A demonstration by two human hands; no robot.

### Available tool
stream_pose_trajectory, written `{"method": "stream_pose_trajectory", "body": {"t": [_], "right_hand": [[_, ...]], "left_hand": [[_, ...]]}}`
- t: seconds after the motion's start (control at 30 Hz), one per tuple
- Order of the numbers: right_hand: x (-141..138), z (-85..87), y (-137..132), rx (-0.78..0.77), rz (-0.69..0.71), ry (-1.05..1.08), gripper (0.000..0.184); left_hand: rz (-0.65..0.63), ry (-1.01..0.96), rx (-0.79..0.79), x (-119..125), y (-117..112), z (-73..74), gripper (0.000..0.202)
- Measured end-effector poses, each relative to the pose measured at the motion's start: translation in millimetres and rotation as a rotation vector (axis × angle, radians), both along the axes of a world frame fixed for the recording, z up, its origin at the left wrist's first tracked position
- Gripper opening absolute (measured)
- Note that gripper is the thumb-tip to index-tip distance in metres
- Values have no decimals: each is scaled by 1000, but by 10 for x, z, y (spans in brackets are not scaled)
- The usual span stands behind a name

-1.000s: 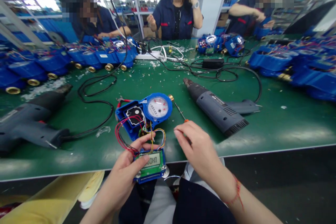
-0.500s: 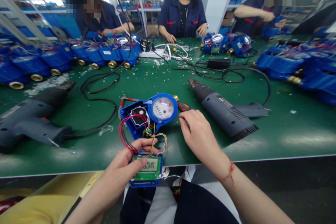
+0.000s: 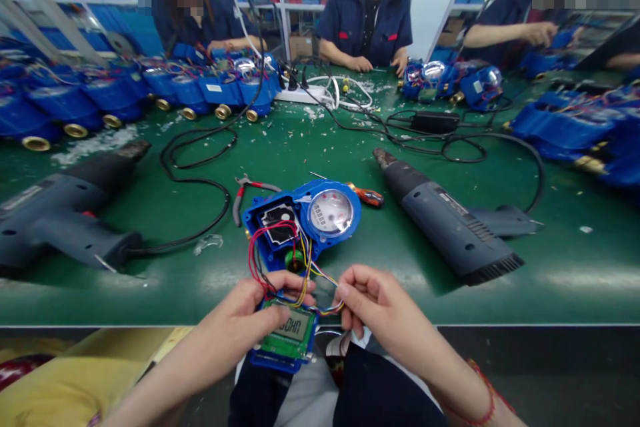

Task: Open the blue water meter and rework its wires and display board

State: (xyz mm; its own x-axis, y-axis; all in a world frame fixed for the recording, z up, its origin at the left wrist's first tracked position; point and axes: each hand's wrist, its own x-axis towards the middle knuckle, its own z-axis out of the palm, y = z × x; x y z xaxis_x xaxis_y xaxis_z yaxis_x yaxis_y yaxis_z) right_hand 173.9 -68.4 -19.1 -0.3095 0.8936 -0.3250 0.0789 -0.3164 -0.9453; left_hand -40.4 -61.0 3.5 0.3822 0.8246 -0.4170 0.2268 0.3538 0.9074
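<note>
My left hand [image 3: 250, 317] grips a green circuit board with an LCD display [image 3: 291, 337] set in a blue frame, held over my lap at the table's front edge. Red, yellow and other coloured wires [image 3: 295, 267] run from it up to an opened blue water meter [image 3: 303, 220] with a round white dial, lying on the green table [image 3: 320, 147]. My right hand [image 3: 375, 303] is curled, its fingertips pinching the wires at the board's right side. An orange-handled screwdriver [image 3: 363, 195] lies just behind the meter.
Grey heat guns lie on the right [image 3: 450, 223] and left [image 3: 60, 213]. Red-handled pliers [image 3: 253, 190] and black cables [image 3: 200, 167] lie behind the meter. Rows of blue meters [image 3: 150, 97] line the table's left and right. Three other people work at the far side.
My right hand left the screwdriver on the table behind the meter and came back to pinch the wires by the board. The view shifted slightly downward.
</note>
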Motion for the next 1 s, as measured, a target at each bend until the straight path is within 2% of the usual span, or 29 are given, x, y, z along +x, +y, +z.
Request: {"method": "stream_pose_trajectory", "body": {"t": [0.07, 0.13, 0.2, 0.3, 0.43, 0.57, 0.67, 0.7, 0.77, 0.83, 0.9, 1.0], "right_hand": [[-10, 7, -5, 21, -55, 27, 29], [-67, 8, 35, 9, -75, 88, 37], [-148, 7, 97, -43, -53, 155, 46], [-256, 11, 191, -134, 4, 223, 48], [-332, 38, 259, -211, 29, 263, 47], [-360, 53, 221, -235, -55, 264, 43], [-358, 53, 155, -247, -125, 284, 43], [-355, 54, 135, -255, -137, 294, 43], [-351, 58, 107, -276, -144, 318, 43], [-355, 60, 90, -303, -140, 347, 44], [-368, 60, 78, -330, -133, 379, 44], [-390, 56, 57, -357, -114, 414, 45]], "left_hand": [[8, -4, -7, 9, 5, 3, 29], [37, 10, 8, 5, 3, -5, 27], [52, 32, 22, -11, 1, -20, 27], [70, 35, 21, -17, 6, -25, 25], [107, 24, 71, 53, 34, 37, 21], [50, -18, 62, 68, 42, 79, 21], [-1, -66, 6, -39, -39, 31, 20], [-1, -116, -13, -90, -90, 3, 26], [21, -260, -83, -196, -214, -59, 51], [133, -313, -144, -288, -336, -122, 79], [237, -282, -139, -342, -422, -186, 99], [281, -270, -86, -323, -464, -281, 94]]}}
